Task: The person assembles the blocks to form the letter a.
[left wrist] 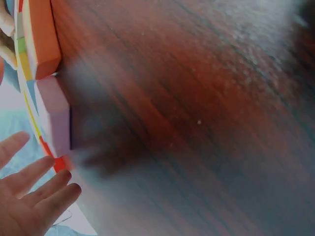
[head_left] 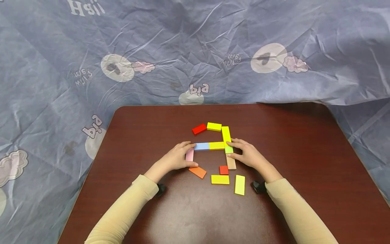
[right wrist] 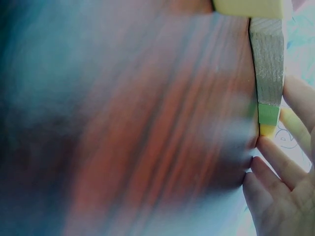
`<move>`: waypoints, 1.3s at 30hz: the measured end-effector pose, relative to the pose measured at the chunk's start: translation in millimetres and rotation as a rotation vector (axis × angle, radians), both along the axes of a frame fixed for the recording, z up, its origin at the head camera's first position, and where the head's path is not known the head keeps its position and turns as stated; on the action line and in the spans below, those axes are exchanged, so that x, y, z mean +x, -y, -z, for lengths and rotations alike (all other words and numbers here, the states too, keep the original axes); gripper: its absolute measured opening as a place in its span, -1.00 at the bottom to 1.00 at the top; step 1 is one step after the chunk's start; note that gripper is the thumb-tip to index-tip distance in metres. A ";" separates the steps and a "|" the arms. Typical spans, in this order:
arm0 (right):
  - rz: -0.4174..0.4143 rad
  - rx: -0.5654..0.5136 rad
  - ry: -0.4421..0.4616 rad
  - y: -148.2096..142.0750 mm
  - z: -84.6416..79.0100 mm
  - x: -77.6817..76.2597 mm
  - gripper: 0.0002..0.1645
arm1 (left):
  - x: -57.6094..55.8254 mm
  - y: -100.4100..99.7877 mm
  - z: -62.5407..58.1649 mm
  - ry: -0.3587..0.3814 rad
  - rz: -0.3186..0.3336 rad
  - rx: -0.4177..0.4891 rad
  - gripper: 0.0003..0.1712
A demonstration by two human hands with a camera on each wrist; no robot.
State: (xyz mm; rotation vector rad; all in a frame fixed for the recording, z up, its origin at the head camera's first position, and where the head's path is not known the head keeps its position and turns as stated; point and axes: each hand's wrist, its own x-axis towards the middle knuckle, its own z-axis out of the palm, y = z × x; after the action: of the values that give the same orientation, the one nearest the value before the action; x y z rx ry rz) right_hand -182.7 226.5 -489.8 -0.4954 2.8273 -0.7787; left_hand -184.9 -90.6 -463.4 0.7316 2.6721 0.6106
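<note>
My left hand (head_left: 178, 156) spreads round the pink block (head_left: 189, 155). Its fingertips reach the left end of the blue block (head_left: 201, 146), and the thumb tip lies at the orange block (head_left: 198, 172). In the left wrist view the fingers (left wrist: 37, 179) look straight and apart. My right hand (head_left: 246, 154) touches the upright line of blocks, one fingertip by the long yellow block (head_left: 226, 135) and the thumb by the plain wooden block (head_left: 231, 162). Between these two fingertips shows a small green block (right wrist: 268, 114). Another yellow block (head_left: 216, 146) joins the blue one to this line.
On the dark red-brown table (head_left: 146, 128), a red block (head_left: 199, 129) and a yellow block (head_left: 214, 126) lie behind. Nearer lie a small red block (head_left: 223, 170) and two yellow blocks (head_left: 220, 179). A printed blue-grey cloth (head_left: 170, 51) hangs beyond the far edge.
</note>
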 end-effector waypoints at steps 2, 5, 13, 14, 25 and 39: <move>0.001 0.001 0.001 0.1 0.5 -0.1 -0.27 | -1.3 -0.8 3.5 0.020 0.000 -0.018 -0.05; -0.001 0.003 0.001 0.1 1.2 -0.6 -0.26 | -2.4 -0.4 8.6 0.015 0.006 -0.046 -0.05; 0.002 -0.015 -0.018 -0.8 -1.3 -2.2 -0.28 | -4.3 -1.8 7.3 0.017 0.027 -0.050 -0.04; 0.003 -0.017 -0.020 -0.7 -1.6 -2.4 -0.28 | -4.4 -2.1 6.5 0.022 0.027 -0.052 -0.04; 0.180 -0.054 -0.151 9.4 -13.8 37.2 -0.45 | -1.8 -0.9 9.1 0.027 0.035 -0.057 -0.05; 0.437 0.097 -0.063 30.1 -15.3 132.8 -0.34 | -2.6 -0.8 7.4 0.022 0.041 -0.040 -0.05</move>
State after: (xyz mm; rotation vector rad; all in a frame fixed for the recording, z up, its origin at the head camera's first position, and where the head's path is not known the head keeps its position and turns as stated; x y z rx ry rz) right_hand -49.9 196.4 -474.5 0.1228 3.0546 -0.6951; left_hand -187.5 -89.8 -470.8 0.7627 2.6342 0.5498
